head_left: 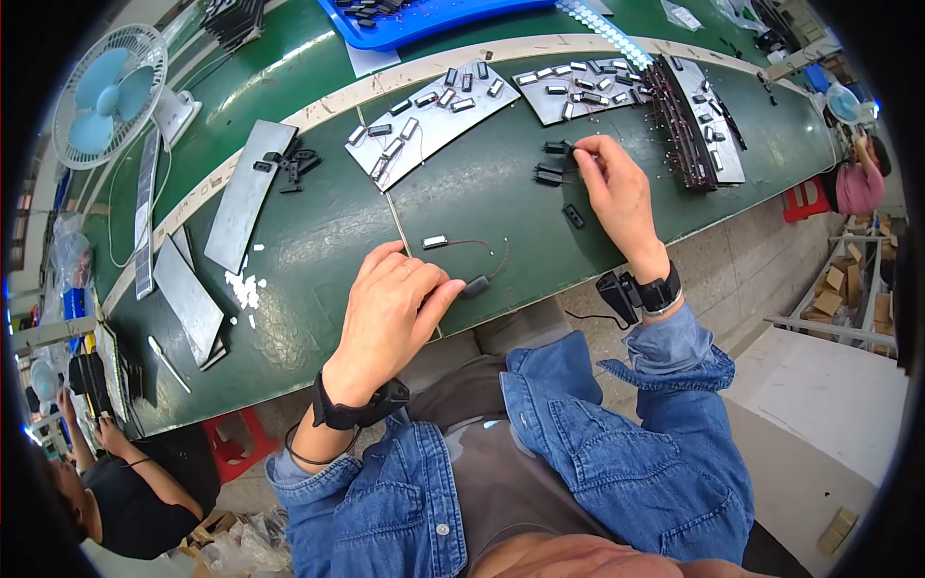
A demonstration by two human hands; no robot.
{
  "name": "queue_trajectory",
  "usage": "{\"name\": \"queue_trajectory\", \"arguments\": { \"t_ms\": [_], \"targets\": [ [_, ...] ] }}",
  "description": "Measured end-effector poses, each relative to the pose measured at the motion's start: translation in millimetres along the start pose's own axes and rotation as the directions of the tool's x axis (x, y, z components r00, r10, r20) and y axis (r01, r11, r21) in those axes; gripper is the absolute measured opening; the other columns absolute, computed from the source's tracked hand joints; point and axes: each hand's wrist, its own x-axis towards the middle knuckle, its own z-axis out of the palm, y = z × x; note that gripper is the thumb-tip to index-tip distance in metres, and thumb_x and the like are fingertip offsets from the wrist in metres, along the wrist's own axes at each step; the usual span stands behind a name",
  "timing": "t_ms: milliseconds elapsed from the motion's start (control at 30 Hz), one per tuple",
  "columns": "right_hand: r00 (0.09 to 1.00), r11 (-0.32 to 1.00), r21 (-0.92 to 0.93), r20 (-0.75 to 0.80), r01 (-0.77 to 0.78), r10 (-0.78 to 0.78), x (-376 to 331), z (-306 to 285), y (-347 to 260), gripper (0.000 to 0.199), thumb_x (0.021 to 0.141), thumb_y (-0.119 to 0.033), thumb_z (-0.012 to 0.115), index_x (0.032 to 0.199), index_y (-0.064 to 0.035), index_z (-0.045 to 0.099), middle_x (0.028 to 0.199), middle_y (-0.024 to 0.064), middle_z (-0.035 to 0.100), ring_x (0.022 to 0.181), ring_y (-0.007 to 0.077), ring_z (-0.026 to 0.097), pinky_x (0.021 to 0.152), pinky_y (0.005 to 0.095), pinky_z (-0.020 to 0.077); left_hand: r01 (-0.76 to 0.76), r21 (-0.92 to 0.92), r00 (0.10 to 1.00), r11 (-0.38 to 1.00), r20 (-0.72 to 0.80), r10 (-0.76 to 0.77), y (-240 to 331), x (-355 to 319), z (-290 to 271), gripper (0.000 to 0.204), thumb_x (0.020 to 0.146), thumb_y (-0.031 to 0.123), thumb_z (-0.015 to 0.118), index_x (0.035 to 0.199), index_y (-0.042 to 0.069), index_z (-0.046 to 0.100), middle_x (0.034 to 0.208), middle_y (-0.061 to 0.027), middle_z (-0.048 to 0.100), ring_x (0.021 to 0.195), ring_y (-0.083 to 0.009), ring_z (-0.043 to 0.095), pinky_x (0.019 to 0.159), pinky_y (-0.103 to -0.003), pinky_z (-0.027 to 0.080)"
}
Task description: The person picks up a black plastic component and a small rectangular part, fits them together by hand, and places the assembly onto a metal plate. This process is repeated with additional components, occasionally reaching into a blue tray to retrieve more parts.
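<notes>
My left hand (390, 303) is over the green table, its fingers bent and the thumb spread away from them. Beside the thumb tip lies a small black oblong part (476, 286) with a thin wire. A similar part with a white top (435, 242) and a dark red wire rests just beyond the fingers. My right hand (617, 188) pinches at the edge of a small black part (557, 147), thumb and index close together. Two more dark pieces lie near it, a wired black part (548, 174) and a black housing (573, 216).
Grey plates (434, 130) hold several white-topped parts. A dense row of wired black parts (682, 125) stands at right. A blue tray (424, 29) is at the back; bare plates (251, 193), white scraps (246, 289) and a fan (108, 96) are at left. Other people sit at both sides.
</notes>
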Motion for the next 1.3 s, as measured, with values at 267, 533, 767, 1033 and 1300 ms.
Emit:
{"name": "queue_trajectory", "arguments": {
  "t_ms": [267, 533, 767, 1033, 1300],
  "targets": [
    [1.000, 0.998, 0.065, 0.007, -0.014, 0.014, -10, -30, -25, 0.015, 0.101, -0.010, 0.064, 0.112, -0.0001, 0.068, 0.102, 0.0060, 0.071, 0.086, 0.0127, 0.065, 0.079, 0.0267, 0.0509, -0.055, -0.017, 0.993, 0.998, -0.107, 0.053, 25, 25, -2, 0.015, 0.088, 0.014, 0.077, 0.100, 0.007, 0.072, 0.085, -0.0055, 0.068, 0.079, -0.0255, 0.065, 0.091, -0.041, 0.054],
    [0.830, 0.718, 0.545, 0.552, -0.432, 0.080, -33, -28, -76, 0.016, 0.103, -0.016, 0.063, 0.107, -0.0009, 0.065, 0.098, 0.0037, 0.069, 0.091, 0.0109, 0.065, 0.082, 0.0266, 0.0516, -0.341, 0.132, 0.911, 0.931, -0.197, 0.361, 26, 47, 15, 0.034, 0.081, 0.009, 0.079, 0.115, 0.010, 0.073, 0.102, -0.0044, 0.072, 0.081, -0.0216, 0.068, 0.072, -0.035, 0.057],
    [0.625, 0.333, 0.565, 0.773, -0.755, 0.104, -41, -11, -68, 0.018, 0.105, -0.022, 0.061, 0.102, -0.0045, 0.062, 0.092, 0.0042, 0.068, 0.084, 0.0093, 0.066, 0.077, 0.0255, 0.0537, -0.389, 0.078, 0.899, 0.918, -0.186, 0.397, 2, 37, 18, 0.031, 0.084, 0.010, 0.078, 0.114, 0.008, 0.074, 0.106, -0.0064, 0.073, 0.082, -0.0241, 0.069, 0.072, -0.035, 0.058],
    [0.669, 0.371, 0.578, 0.718, -0.727, 0.193, -43, -10, -65, 0.020, 0.106, -0.024, 0.060, 0.102, -0.0047, 0.064, 0.087, 0.0045, 0.070, 0.075, 0.0088, 0.065, 0.070, 0.0243, 0.0544, -0.065, 0.137, 0.964, 0.988, -0.248, 0.098, -10, 43, 19, 0.014, 0.090, 0.013, 0.075, 0.102, 0.006, 0.076, 0.101, -0.0083, 0.074, 0.087, -0.0281, 0.069, 0.080, -0.039, 0.056],
    [0.608, 0.301, 0.565, 0.792, -0.768, 0.062, -42, -8, -85, 0.024, 0.107, -0.026, 0.058, 0.104, -0.0030, 0.065, 0.090, 0.0057, 0.071, 0.078, 0.0097, 0.066, 0.070, 0.0259, 0.0557, 0.163, -0.296, 0.982, 0.941, -0.041, -0.183, 18, 31, 7, 0.017, 0.094, 0.018, 0.074, 0.089, 0.002, 0.076, 0.077, -0.0068, 0.069, 0.078, -0.0220, 0.062, 0.072, -0.035, 0.050]
  ]
}}
